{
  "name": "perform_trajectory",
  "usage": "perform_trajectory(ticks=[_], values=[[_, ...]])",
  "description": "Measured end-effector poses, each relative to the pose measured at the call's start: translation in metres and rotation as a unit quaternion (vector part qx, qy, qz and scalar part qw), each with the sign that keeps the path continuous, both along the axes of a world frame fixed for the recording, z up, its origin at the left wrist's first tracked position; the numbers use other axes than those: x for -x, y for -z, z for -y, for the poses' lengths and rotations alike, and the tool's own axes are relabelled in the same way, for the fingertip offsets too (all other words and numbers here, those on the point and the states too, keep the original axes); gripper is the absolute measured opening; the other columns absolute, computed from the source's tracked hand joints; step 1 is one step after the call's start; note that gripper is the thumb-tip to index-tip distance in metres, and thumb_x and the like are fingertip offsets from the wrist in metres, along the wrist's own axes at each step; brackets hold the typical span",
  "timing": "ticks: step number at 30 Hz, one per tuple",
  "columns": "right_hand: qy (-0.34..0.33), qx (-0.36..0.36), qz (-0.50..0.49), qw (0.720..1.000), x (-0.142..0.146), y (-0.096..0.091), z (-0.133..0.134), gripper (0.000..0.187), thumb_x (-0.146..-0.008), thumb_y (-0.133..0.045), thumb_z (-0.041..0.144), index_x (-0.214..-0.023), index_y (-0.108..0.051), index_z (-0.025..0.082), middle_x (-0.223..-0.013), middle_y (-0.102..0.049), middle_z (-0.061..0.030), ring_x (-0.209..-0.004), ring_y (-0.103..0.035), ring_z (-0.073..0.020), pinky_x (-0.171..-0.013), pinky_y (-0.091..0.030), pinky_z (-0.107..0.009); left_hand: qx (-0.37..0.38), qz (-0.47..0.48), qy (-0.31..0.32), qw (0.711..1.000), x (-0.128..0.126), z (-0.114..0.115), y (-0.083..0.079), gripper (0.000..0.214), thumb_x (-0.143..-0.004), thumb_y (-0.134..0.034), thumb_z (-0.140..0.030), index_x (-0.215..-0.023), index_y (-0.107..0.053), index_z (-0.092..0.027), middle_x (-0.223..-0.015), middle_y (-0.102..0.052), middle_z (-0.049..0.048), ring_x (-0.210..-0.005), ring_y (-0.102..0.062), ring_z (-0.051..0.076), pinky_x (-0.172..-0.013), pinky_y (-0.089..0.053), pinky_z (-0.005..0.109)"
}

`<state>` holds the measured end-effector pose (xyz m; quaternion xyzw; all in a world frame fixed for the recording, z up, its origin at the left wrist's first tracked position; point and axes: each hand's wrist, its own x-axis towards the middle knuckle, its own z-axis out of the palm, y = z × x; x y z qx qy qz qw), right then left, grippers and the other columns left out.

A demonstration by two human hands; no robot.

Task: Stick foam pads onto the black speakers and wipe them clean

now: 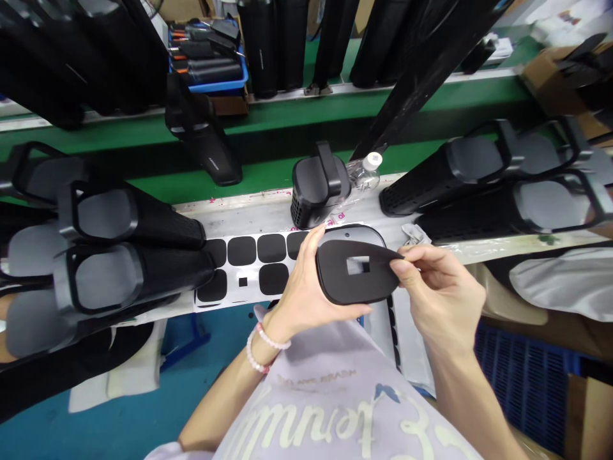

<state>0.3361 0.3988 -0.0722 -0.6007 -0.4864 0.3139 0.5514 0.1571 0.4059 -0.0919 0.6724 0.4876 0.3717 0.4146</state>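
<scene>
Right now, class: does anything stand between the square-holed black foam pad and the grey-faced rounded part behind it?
Nothing visible does. The black foam pad, held by the left hand and right hand, overlaps the grey-faced rounded part in view; any gap cannot be told.

The scene is bright and evenly lit, seemingly from overhead, with only soft, faint shadows under the right hand (pixel 440 291). Pale glare lies along the white strip (pixel 268 217) and glints on the plastic bottle (pixel 364 176), while the black foam pad (pixel 357 271) stays matte. Wide-angle distortion bends the green counter edge (pixel 268 118) and splays the black housings (pixel 48 64) outward at the corners. Focus is fairly sharp throughout, softening slightly toward the edges.
</scene>
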Motion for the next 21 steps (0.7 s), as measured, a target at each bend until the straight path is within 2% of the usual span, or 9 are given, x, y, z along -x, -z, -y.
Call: perform_trajectory(ticks=[21], values=[[0.008, 0.011, 0.023, 1.000, 0.0036, -0.0055, -0.0002, 0.014, -0.075, -0.076, 0.031, -0.081, -0.066, 0.023, -0.076, -0.066, 0.0004, -0.066, -0.062, -0.0143, -0.060, -0.053, -0.026, -0.006, 0.003, 0.002, 1.000, 0.0005, 0.0001, 0.0005, 0.126, -0.051, -0.088, -0.048, -0.147, -0.009, -0.027, -0.147, -0.033, 0.0161, -0.139, -0.033, 0.037, -0.110, -0.036, 0.056]])
